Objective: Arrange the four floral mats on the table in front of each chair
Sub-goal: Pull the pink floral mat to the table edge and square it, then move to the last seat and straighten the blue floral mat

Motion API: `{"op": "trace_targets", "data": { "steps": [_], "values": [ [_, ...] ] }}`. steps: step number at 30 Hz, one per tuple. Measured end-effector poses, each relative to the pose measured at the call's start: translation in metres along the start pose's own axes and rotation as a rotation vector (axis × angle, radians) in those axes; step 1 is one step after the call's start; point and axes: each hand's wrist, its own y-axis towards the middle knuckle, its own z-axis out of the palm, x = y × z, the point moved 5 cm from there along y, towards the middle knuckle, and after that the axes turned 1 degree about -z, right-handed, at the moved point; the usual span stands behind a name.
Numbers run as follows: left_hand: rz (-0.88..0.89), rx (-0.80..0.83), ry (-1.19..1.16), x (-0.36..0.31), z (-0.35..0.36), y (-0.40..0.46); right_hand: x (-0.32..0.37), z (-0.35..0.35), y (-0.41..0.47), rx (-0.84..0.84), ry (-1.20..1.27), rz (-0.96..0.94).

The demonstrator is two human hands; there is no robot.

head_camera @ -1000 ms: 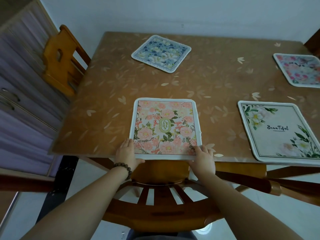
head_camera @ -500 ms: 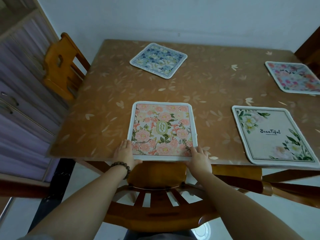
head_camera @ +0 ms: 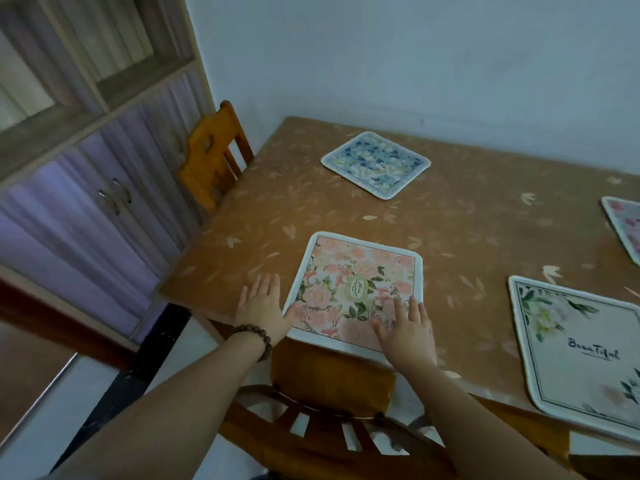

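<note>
brown leaf-patterned bench (head_camera: 467, 233), largest element, carries four floral mats. white mat lettered "beautiful" (head_camera: 581, 344) lies at the near right edge; pink mat (head_camera: 356, 289) lies at the near edge, directly behind the back of the near chair (head_camera: 332, 403); blue mat (head_camera: 375, 163) sits on the far side, skewed to the edge; a fourth mat (head_camera: 627, 226) is cut off at right. a side chair (head_camera: 214, 161) stands at the left end. left hand (head_camera: 261, 304) rests flat beside the pink mat's left corner, fingers (head_camera: 266, 284) straight, holding nothing; right hand (head_camera: 407, 329) lies flat on its near right corner, fingers spread. to finish well, judged: press lightly and square the mat's front border to the bench edge, centred on the chair.
</note>
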Motion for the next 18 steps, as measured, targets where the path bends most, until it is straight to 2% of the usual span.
{"op": "trace_targets", "data": {
  "steps": [9, 18],
  "values": [
    [-0.144, -0.141, -0.037, 0.075, -0.050, -0.010, 0.110, 0.010, 0.021, 0.110, -0.057, -0.204],
    [-0.176, -0.171, -0.044, 0.214, -0.074, 0.001, 0.266, 0.057, 0.033, 0.096, -0.109, -0.326]
  ]
}}
